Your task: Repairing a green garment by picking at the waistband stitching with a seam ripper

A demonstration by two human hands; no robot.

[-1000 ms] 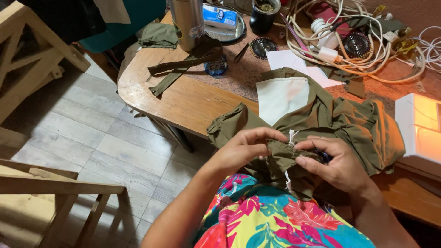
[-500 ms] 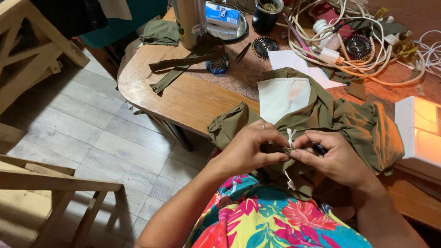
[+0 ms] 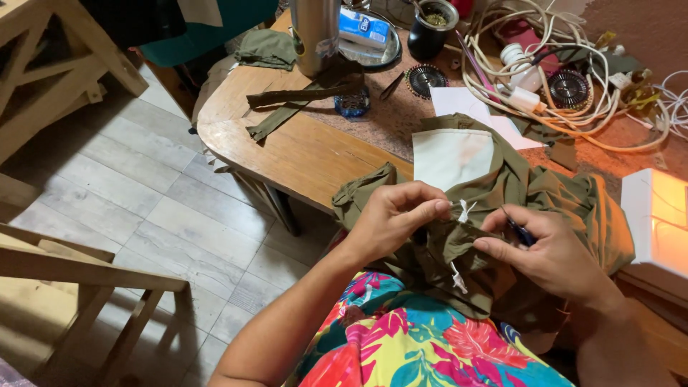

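Observation:
An olive-green garment (image 3: 545,193) with a white lining patch (image 3: 450,158) lies over the wooden table's (image 3: 301,154) front edge and onto my lap. My left hand (image 3: 393,215) pinches a fold of its cloth beside a short white thread end (image 3: 466,210). My right hand (image 3: 548,251) pinches the fabric just to the right, and a small dark tool (image 3: 519,231) is held between its fingers. A second white thread bit (image 3: 457,278) sticks out lower on the fabric.
Further back on the table lie olive fabric strips (image 3: 287,107), a metal flask (image 3: 315,32), a dark cup (image 3: 433,29), round dark discs (image 3: 426,79), white paper (image 3: 459,104) and tangled cables (image 3: 566,79). A lit white box (image 3: 656,215) stands right. Wooden furniture frames (image 3: 57,72) stand on the tiled floor at left.
My hands have stayed on the same fold of the garment, with the fingers shifting slightly around the white thread. Nothing else has moved.

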